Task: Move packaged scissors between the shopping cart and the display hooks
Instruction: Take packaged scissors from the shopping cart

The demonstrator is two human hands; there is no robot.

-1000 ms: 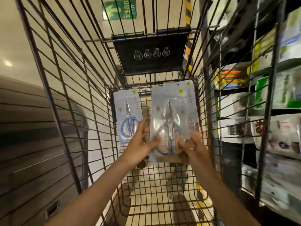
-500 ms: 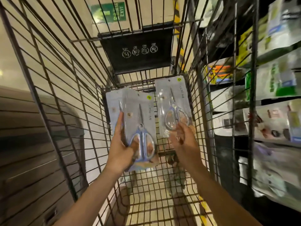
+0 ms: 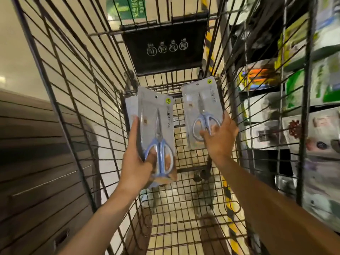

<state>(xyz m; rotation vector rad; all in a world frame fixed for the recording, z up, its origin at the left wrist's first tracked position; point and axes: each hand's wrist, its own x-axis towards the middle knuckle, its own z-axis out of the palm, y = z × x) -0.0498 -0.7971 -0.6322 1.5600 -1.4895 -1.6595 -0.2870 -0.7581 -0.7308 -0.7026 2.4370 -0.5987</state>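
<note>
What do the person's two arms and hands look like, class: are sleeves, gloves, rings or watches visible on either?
Both forearms are bare as far as the frame shows: no sleeves appear. The left hand and right hand wear no gloves. No watch, bracelet or ring is visible on the wrists or fingers, though parts of the fingers are hidden.

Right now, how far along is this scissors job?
Nothing looks finished: no hook with scissors shows. In hand: the left hand grips a stack of scissors packs, the right hand grips one pack, both inside the cart. Hanging them remains.
</note>
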